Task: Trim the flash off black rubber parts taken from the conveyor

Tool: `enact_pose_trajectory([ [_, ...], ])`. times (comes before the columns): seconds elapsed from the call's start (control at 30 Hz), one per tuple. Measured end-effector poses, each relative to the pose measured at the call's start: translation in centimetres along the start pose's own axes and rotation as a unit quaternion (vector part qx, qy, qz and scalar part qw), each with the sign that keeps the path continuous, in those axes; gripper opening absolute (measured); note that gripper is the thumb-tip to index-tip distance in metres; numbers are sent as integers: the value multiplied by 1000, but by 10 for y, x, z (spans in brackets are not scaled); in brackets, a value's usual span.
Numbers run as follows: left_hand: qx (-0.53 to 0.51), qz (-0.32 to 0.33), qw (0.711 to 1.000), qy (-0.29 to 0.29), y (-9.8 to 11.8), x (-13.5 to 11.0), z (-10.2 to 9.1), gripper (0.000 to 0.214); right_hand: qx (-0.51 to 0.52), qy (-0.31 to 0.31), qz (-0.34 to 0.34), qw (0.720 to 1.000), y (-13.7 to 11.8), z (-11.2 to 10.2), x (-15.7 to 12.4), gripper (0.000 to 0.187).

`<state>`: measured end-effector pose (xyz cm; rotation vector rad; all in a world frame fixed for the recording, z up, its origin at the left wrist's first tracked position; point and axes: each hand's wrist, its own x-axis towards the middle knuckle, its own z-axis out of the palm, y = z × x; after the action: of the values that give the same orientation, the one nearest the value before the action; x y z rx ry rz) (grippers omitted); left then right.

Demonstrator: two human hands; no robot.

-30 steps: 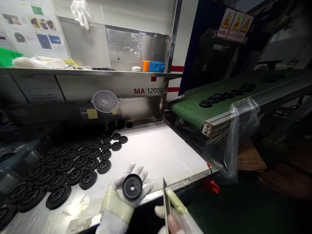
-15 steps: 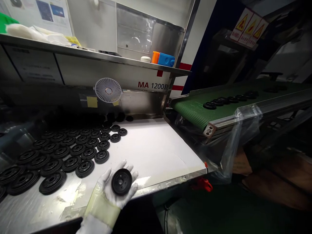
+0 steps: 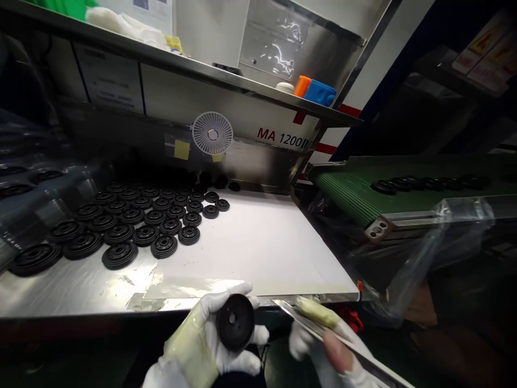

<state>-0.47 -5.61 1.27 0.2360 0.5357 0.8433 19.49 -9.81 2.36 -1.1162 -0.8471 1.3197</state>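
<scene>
My left hand, in a taped white glove, is shut on a black ribbed moulded disc with a central hole, held near the table's front edge. My right hand, also gloved, grips a long flat steel blade with pale tape wrapped around it. The blade's tip points toward the disc, with a gap between them. Many matching discs lie in loose rows on the table, beyond my hands.
The steel table has a white sheet on it. On the right, a green ribbed conveyor belt carries a line of black discs. Clear plastic film hangs at its end. A small fan and a steel shelf stand behind.
My view has swung, shifting the scene up and right. The left hand has turned the disc more edge-on. My right hand and blade, absent half a second ago, are back in view.
</scene>
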Motion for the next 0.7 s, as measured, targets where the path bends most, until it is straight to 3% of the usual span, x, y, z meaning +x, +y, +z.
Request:
enact_pose_trajectory([
  [0.13,34,-6,998,58,0,-8,-4,42,1,-71,34,997,5,44,9,27],
  [0.27,43,26,990,132,-2,-8,-3,38,-16,-94,61,994,15,57,11,23],
  [0.5,77,102,989,80,-5,-21,-3,35,26,-92,54,994,15,75,4,15],
  [0.7,76,99,987,100,-2,-18,-4,40,80,-126,68,986,10,78,2,18],
])
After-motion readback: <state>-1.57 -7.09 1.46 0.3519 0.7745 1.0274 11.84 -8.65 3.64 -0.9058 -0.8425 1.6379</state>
